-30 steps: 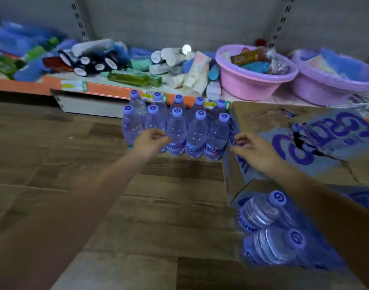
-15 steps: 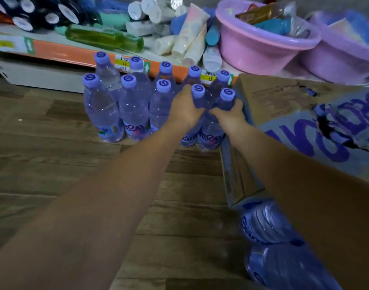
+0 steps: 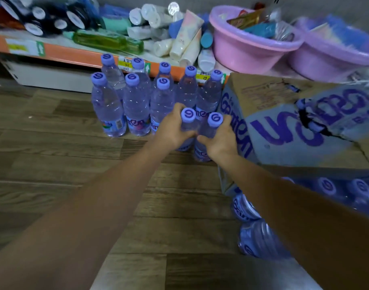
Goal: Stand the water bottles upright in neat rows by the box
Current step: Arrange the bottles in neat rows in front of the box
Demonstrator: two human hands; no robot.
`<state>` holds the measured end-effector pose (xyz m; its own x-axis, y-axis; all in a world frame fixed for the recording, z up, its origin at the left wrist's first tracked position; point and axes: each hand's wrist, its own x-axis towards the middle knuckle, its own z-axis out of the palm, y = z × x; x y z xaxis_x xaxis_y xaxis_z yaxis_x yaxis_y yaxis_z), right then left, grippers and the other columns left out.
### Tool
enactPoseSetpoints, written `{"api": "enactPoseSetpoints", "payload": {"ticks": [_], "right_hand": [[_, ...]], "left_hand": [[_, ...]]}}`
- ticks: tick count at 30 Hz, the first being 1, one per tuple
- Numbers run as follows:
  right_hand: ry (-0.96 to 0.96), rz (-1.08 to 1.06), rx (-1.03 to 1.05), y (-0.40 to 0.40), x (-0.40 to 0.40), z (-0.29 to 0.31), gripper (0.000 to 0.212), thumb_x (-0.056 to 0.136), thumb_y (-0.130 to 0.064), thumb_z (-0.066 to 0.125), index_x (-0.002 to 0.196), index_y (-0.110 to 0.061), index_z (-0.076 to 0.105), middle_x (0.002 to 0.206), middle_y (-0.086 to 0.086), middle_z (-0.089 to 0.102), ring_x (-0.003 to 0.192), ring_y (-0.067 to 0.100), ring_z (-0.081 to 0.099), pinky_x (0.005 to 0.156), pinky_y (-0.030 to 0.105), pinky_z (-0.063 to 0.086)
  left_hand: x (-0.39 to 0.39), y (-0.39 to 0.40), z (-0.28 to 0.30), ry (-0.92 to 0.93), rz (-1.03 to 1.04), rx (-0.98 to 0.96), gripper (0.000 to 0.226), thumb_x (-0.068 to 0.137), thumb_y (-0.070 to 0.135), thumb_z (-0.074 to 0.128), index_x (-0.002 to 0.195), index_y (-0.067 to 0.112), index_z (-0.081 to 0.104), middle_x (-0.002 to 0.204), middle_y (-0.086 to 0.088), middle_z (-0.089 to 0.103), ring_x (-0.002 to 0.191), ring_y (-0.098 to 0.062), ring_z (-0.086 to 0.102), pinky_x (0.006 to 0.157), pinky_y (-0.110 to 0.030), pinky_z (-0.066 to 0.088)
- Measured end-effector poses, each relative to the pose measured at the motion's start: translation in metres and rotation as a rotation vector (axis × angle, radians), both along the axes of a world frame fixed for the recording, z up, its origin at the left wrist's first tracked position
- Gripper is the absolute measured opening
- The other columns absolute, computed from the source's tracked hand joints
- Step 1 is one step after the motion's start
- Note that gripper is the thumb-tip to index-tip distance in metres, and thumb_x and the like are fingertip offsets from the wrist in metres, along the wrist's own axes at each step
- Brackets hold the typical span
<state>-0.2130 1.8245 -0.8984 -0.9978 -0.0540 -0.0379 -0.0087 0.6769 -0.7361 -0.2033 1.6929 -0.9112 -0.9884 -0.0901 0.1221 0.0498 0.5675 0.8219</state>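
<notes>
Several clear water bottles with purple caps [image 3: 135, 105] stand upright in two rows on the wooden floor, left of a cardboard box [image 3: 284, 122] with purple lettering. My left hand [image 3: 172, 127] grips one bottle [image 3: 188, 116] below its cap. My right hand [image 3: 221, 139] grips a second bottle [image 3: 215, 119] right beside it, close to the box's side. Both held bottles are upright, nearer to me than the rows. More bottles [image 3: 256, 237] lie on their sides in the open box at the lower right.
Behind the rows runs a low orange-edged shelf [image 3: 85, 57] piled with tubes, a green bottle [image 3: 108, 41] and dark containers. Two pink-purple basins [image 3: 248, 45] full of goods stand behind the box. Bare wooden floor [image 3: 64, 164] stretches left and toward me.
Both hands closed on two front-row bottles next to the box and have drawn them toward me, out of the row. The camera has moved closer and lower.
</notes>
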Motion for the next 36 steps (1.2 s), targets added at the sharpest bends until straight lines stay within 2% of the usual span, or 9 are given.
{"api": "enactPoseSetpoints", "payload": {"ticks": [7,11,19,22,25,29,31,33,36], "right_hand": [[-0.169,0.268,0.134,0.021,0.096,0.013,0.059,0.082,-0.024,0.069,0.126,-0.011,0.032,0.128,0.015,0.052,0.114,0.035,0.054,0.079,0.033,0.041],[-0.227,0.463,0.101,0.047,0.131,0.032,0.072,0.081,-0.029,0.07,0.133,-0.004,0.027,0.13,0.014,0.051,0.118,0.031,0.052,0.081,0.031,0.041],[-0.081,0.735,-0.03,0.165,0.196,0.091,0.058,0.079,-0.036,0.071,0.125,-0.017,0.041,0.124,-0.003,0.048,0.113,0.015,0.05,0.092,0.032,0.045],[-0.144,0.689,-0.073,0.245,0.211,0.1,0.065,0.076,-0.039,0.073,0.129,-0.021,0.04,0.129,-0.006,0.052,0.119,0.01,0.05,0.1,0.033,0.045],[-0.146,0.599,-0.01,0.331,0.218,0.097,0.071,0.072,-0.043,0.075,0.13,-0.022,0.04,0.127,-0.007,0.055,0.116,0.01,0.054,0.098,0.037,0.047],[-0.081,0.365,0.145,0.438,0.208,0.088,0.067,0.07,-0.033,0.079,0.125,-0.018,0.044,0.109,-0.012,0.062,0.097,0.013,0.059,0.081,0.024,0.044],[-0.045,0.258,0.152,0.48,0.199,0.086,0.065,0.07,-0.027,0.079,0.125,-0.019,0.046,0.088,-0.026,0.052,0.077,0.004,0.051,0.064,0.012,0.036],[-0.006,0.15,0.138,0.513,0.182,0.082,0.063,0.07,-0.023,0.08,0.124,-0.017,0.048,0.08,-0.026,0.046,0.068,0.002,0.045,0.061,0.007,0.036],[0.028,0.034,0.065,0.547,0.147,0.07,0.065,0.066,-0.026,0.082,0.123,-0.017,0.05,0.099,-0.01,0.058,0.089,0.011,0.053,0.075,0.018,0.04]], "left_hand": [[0.092,-0.008,0.011,-0.094,-0.047,-0.062,0.043,0.074,0.012,0.075,0.107,0.011,0.047,0.103,-0.001,0.051,0.103,-0.019,0.051,0.071,-0.016,0.035],[0.149,-0.006,0.022,-0.223,0.027,-0.107,0.072,0.054,0.053,0.072,0.109,0.01,0.055,0.1,0.001,0.063,0.099,-0.021,0.06,0.081,-0.03,0.045],[0.221,0.081,0.093,-0.176,-0.099,-0.246,0.059,0.036,0.077,0.066,0.079,0.039,0.055,0.074,0.011,0.065,0.067,-0.005,0.056,0.066,-0.029,0.046],[0.232,0.147,0.115,-0.196,-0.237,-0.263,0.074,0.038,0.087,0.059,0.086,0.031,0.059,0.082,0.004,0.07,0.078,-0.014,0.065,0.071,-0.036,0.053],[0.222,0.225,0.118,-0.232,-0.385,-0.193,0.061,0.047,0.069,0.072,0.089,0.025,0.064,0.09,0.006,0.072,0.088,-0.013,0.067,0.081,-0.042,0.054],[0.194,0.339,0.111,-0.214,-0.499,-0.144,0.037,0.059,0.044,0.079,0.087,0.027,0.062,0.086,0.013,0.067,0.084,0.001,0.061,0.078,-0.021,0.05],[0.18,0.386,0.106,-0.211,-0.481,-0.099,0.032,0.065,0.033,0.081,0.088,0.021,0.062,0.088,0.011,0.066,0.084,-0.001,0.06,0.073,-0.014,0.046],[0.162,0.426,0.103,-0.215,-0.426,-0.031,0.027,0.07,0.027,0.079,0.086,0.02,0.059,0.089,0.007,0.065,0.087,-0.007,0.06,0.067,-0.013,0.044],[0.129,0.469,0.099,-0.201,-0.337,-0.03,0.034,0.069,0.029,0.079,0.091,0.018,0.055,0.091,0.002,0.059,0.092,-0.016,0.057,0.065,-0.021,0.04]]}}
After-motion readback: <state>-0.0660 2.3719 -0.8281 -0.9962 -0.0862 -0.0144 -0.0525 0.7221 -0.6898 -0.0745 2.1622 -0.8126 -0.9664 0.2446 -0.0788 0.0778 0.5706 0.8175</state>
